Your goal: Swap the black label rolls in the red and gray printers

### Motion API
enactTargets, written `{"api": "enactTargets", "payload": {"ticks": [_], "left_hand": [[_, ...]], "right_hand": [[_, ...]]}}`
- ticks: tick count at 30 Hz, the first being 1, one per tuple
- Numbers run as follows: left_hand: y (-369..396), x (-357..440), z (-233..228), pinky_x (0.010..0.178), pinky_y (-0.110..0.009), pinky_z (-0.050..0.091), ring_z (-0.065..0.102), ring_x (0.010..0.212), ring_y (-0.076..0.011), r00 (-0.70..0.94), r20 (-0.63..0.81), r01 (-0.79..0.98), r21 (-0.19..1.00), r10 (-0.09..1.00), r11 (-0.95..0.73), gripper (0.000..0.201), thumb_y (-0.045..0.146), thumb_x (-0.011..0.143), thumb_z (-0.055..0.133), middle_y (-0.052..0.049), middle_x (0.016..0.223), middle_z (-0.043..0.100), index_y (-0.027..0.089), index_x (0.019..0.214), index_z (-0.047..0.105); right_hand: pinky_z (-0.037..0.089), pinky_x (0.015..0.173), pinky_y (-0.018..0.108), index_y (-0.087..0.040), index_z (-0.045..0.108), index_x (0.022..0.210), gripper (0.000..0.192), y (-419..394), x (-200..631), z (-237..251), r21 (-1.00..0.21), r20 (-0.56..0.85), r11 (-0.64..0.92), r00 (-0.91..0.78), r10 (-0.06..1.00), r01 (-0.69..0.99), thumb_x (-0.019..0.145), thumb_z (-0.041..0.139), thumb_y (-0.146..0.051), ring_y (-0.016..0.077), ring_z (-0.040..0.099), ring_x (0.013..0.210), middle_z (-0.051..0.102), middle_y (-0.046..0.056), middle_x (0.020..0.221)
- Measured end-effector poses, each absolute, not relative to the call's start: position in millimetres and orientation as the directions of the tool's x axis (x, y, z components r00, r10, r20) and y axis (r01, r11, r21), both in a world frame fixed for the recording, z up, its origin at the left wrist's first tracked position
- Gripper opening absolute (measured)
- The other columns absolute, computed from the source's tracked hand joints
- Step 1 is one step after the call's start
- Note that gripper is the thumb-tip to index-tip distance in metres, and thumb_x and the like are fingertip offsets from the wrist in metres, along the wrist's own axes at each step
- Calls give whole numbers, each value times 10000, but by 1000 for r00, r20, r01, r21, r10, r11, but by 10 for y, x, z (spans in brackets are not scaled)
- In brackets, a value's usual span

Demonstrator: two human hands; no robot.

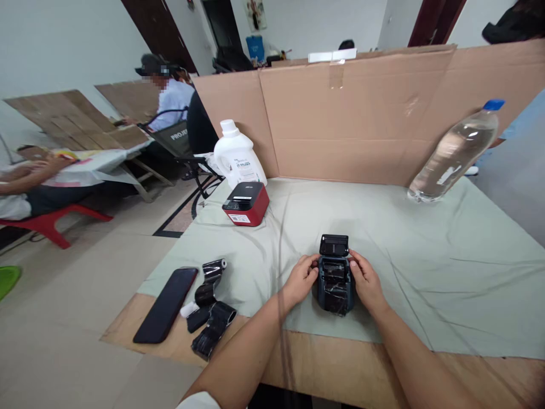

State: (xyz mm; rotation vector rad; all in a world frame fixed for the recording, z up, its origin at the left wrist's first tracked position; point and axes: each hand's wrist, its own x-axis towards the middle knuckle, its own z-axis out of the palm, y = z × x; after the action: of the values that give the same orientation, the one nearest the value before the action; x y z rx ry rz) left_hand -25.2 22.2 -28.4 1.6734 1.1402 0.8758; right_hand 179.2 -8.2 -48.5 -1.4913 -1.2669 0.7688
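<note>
- Two hands bracket one small dark printer (335, 284) that stands on the grey-green cloth (426, 272) near the front edge of the bench (366, 369), roughly at mid-width. Its lid (334, 245) is tipped open toward the far edge, and dark crinkled film shows in the bay.
- Left hand (301, 279): grip closed against the printer's left side, fingertips at the upper edge of the bay. Right hand (367, 282): grip pressed to the right side, thumb near the lid hinge. Both are clamped on the housing; neither holds anything else.
- Risk, lid: the open lid stands unsupported. Pressure from the thumbs near the hinge could snap it shut on the film or on a fingertip.
- Risk, film: the material in the bay looks wrinkled. Closing over it in that state would likely cause a jam or a crooked feed.
- Risk, sliding: the cloth lies in loose folds. A sideways push on the housing could drag the cloth and carry the printer toward the front edge.
- Risk, neighbours: loose black ribbon rolls (210, 307) and a black phone (167, 304) lie at the front-left corner, close to the left forearm; an elbow sweep could knock them to the floor.
- Well apart, and judged no hazard: red printer (246, 203) and white jug (237, 153) at the far-left corner, water bottle (455, 152) leaning on the cardboard wall (361, 113).
</note>
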Motion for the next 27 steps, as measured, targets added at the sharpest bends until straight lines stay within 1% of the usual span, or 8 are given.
{"api": "enactTargets", "payload": {"ticks": [3,6,9,12,15,18,22,27], "left_hand": [[199,-233,-314,815,-324,487,580,857,-170,264,72,319,935,962,-157,338,160,838,476,-71,998,600,160,1154,597],[148,-210,-190,781,-308,473,567,832,-163,163,170,383,897,972,-221,248,158,847,476,-58,947,606,164,1062,598],[102,-144,79,853,-328,442,543,925,-187,282,265,547,745,922,-381,194,142,846,495,-47,926,638,191,969,637],[111,12,339,902,-396,404,505,1014,-243,457,134,742,488,880,-459,197,174,829,559,-64,998,646,212,974,686],[187,226,494,895,-455,381,474,1073,-312,503,-64,848,225,862,-479,208,251,806,615,-120,1058,611,184,978,711],[280,406,575,902,-456,364,472,1092,-328,533,-218,845,86,817,-528,203,247,793,627,-160,1037,615,131,933,715],[352,501,623,918,-436,350,498,1081,-310,540,-294,829,25,789,-558,190,218,773,626,-159,1017,646,117,910,708],[396,453,589,900,-423,379,520,1072,-308,558,-276,822,57,783,-566,263,323,692,688,-129,1042,647,152,890,712]], "right_hand": [[411,1023,434,-194,615,1217,494,-65,1794,-525,-940,152,60,253,956,337,898,437,-526,252,561,1159,629,110,1247],[416,1020,440,-191,621,1202,476,-48,1797,-555,-937,169,75,253,953,342,904,436,-513,252,573,1141,639,113,1228],[431,1002,437,-191,628,1183,465,-36,1796,-569,-934,189,94,253,949,344,904,436,-509,252,583,1119,651,111,1201],[447,978,427,-182,627,1173,471,-30,1789,-573,-934,194,97,261,946,344,900,432,-513,249,594,1089,655,114,1185],[464,944,417,-173,631,1152,484,-26,1785,-574,-937,183,88,261,948,338,887,432,-526,249,610,1043,662,119,1163],[474,915,413,-171,636,1125,490,-21,1787,-573,-940,175,81,266,948,331,869,436,-539,250,621,998,674,122,1130],[484,881,405,-167,631,1114,488,-15,1793,-566,-943,167,78,258,952,322,863,437,-539,244,626,948,683,120,1089],[484,873,417,-157,634,1099,502,-1,1801,-571,-940,171,76,267,948,332,846,439,-544,248,625,926,682,126,1069]]}}
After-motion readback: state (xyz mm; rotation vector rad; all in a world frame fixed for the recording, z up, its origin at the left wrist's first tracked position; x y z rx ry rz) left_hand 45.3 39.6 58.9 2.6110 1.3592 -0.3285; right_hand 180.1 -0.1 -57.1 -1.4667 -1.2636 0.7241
